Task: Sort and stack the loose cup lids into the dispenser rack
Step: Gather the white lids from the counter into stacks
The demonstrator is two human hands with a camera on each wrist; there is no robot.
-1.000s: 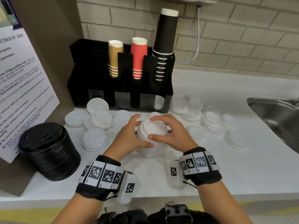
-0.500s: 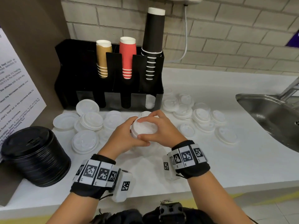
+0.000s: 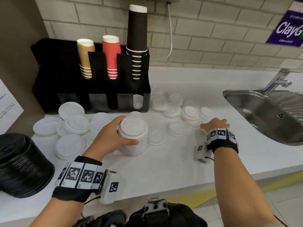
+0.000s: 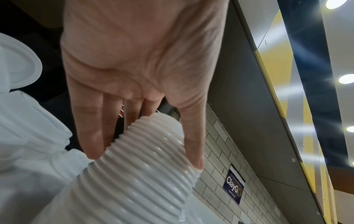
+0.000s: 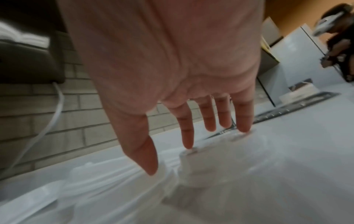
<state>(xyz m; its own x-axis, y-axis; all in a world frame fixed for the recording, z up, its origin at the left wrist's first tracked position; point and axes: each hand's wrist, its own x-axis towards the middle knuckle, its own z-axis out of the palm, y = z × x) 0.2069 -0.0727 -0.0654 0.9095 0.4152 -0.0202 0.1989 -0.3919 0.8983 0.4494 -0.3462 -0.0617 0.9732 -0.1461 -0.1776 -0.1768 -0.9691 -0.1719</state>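
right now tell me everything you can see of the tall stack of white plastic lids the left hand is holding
The tall stack of white plastic lids is a column of many nested, slightly translucent lids, their rims reading as close ridges in the left wrist view. It stands about upright on the white countertop, in front of the black dispenser rack. The left hand grips its upper part, thumb in front, fingers behind. The right hand is apart from it, spread over loose lids.
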